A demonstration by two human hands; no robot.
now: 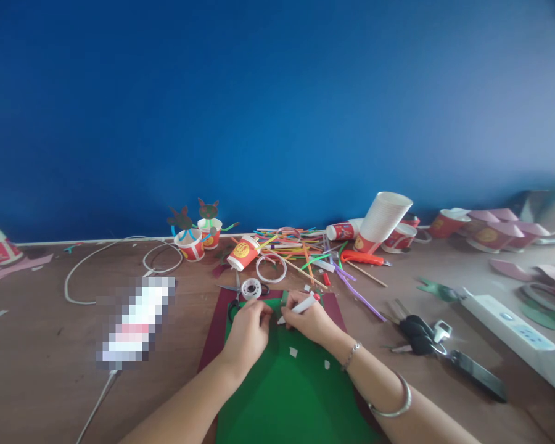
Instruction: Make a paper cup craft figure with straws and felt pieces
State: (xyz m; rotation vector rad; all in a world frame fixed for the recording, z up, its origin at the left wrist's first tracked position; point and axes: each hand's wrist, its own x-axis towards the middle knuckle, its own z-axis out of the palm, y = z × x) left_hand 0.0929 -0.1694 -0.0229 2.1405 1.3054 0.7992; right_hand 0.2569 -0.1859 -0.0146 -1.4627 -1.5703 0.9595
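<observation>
Head view, the only one: the right hand (309, 316) is closed around a white marker (300, 308) with a red end, its tip pointing down and to the left over the upper part of a green sheet (287, 388). Whether the tip touches the sheet cannot be determined. The left hand (248, 328) rests at the sheet's upper left, fingers curled inward; its fingertips are partly hidden, and whether they pinch anything cannot be told.

The green sheet lies on a dark red sheet (214, 324), largely covered by it; the lower end of the green sheet is cut off by the frame. Two white scraps (293, 352) lie on the green.

A roll of tape (251, 288) sits just beyond the left hand, beside scissors (234, 307) that are partly obscured. Behind, coloured sticks (291, 246) overlap too closely to count. A tilted stack of cups (383, 221) stands to their right.

At left, a pale oblong object (136, 320) is pixelated and unreadable. The keys (420, 333) at right are soft in outline. A cup (2, 250) is cut off at the left edge.
</observation>
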